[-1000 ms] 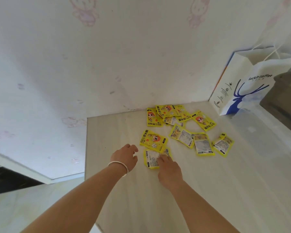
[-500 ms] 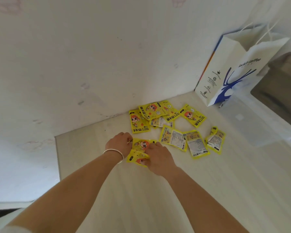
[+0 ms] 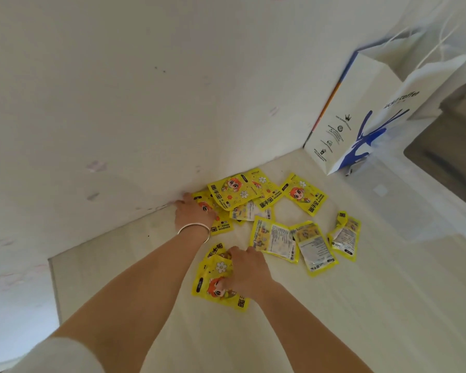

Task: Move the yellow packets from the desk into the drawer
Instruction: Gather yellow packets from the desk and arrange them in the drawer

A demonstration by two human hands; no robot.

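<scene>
Several yellow hand-warmer packets lie scattered on the pale desk (image 3: 334, 319). A heap of them (image 3: 242, 189) sits against the wall, and three lie face down further right (image 3: 275, 238). My left hand (image 3: 193, 214), with a bracelet on its wrist, reaches to the heap's left end and rests on a packet (image 3: 221, 226), fingers stretched toward the wall. Closer to me, my right hand (image 3: 249, 270) grips two stacked packets (image 3: 213, 281) on the desk. No drawer is in view.
A white paper bag with a blue deer print (image 3: 361, 122) stands at the back right against the wall. A translucent plastic box (image 3: 414, 200) sits to the right of the packets. The desk's left edge (image 3: 55, 286) is close to my left arm.
My left hand has moved away from the near packets, forward to the heap at the wall. My right hand has drawn two packets together into a stack and holds them.
</scene>
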